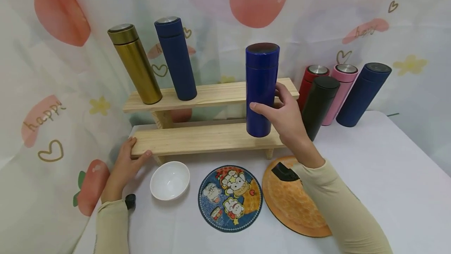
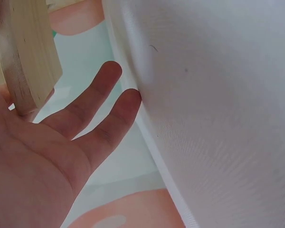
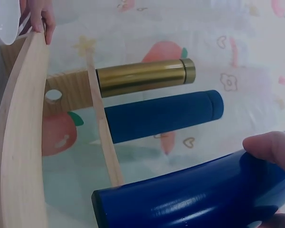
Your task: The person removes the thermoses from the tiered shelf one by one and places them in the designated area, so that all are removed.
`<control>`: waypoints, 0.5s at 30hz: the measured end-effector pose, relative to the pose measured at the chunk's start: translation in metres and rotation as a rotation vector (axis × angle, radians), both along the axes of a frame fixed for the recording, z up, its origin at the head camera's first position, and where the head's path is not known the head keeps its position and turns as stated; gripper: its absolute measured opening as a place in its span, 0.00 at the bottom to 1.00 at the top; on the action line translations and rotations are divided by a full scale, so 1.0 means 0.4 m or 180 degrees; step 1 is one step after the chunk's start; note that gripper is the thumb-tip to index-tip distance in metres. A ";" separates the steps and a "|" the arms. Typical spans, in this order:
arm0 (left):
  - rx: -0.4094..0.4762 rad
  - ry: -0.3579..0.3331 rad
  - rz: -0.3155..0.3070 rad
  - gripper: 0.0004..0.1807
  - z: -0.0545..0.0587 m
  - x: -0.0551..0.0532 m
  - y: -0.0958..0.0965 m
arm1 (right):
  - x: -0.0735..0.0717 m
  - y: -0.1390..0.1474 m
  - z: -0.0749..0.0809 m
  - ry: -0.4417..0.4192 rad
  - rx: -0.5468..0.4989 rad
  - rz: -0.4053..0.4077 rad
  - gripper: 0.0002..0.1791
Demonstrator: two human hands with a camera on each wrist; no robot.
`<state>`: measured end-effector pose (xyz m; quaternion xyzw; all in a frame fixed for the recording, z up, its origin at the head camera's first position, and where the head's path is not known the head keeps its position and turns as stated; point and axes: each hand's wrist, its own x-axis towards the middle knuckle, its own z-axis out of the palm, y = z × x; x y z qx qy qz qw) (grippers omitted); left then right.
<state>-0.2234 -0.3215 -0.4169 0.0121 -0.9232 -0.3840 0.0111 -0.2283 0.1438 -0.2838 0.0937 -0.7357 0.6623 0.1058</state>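
Note:
My right hand (image 1: 290, 117) grips a glossy royal-blue thermos (image 1: 261, 89), thumb on its near side. Held upright, the thermos overlaps both tiers of a two-tier wooden shelf (image 1: 197, 138) in the head view. Its base (image 3: 99, 209) appears close to the upper board's edge (image 3: 102, 128) in the right wrist view, apart from the lower board. My left hand (image 1: 125, 164) holds the left end of the lower board (image 2: 26, 57), with two fingers (image 2: 107, 128) stretched past it. On the upper tier stand a gold thermos (image 1: 135, 64) and a matte navy thermos (image 1: 176, 58).
Right of the shelf stand a red thermos (image 1: 310, 76), a black one (image 1: 320, 105), a pink one (image 1: 340, 93) and another navy one (image 1: 363, 95). In front lie a white bowl (image 1: 170, 181), a round cartoon mat (image 1: 230, 199) and an orange-brown round mat (image 1: 299, 207), partly behind my sleeve.

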 end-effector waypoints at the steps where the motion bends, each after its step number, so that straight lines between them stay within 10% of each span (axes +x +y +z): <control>1: 0.0002 0.0010 -0.0007 0.54 -0.001 0.000 0.000 | 0.007 0.009 -0.005 -0.0006 0.0020 -0.0029 0.43; 15: -0.0034 -0.0033 -0.0004 0.55 0.005 0.005 0.005 | 0.072 0.118 -0.022 -0.0038 0.0005 -0.0240 0.43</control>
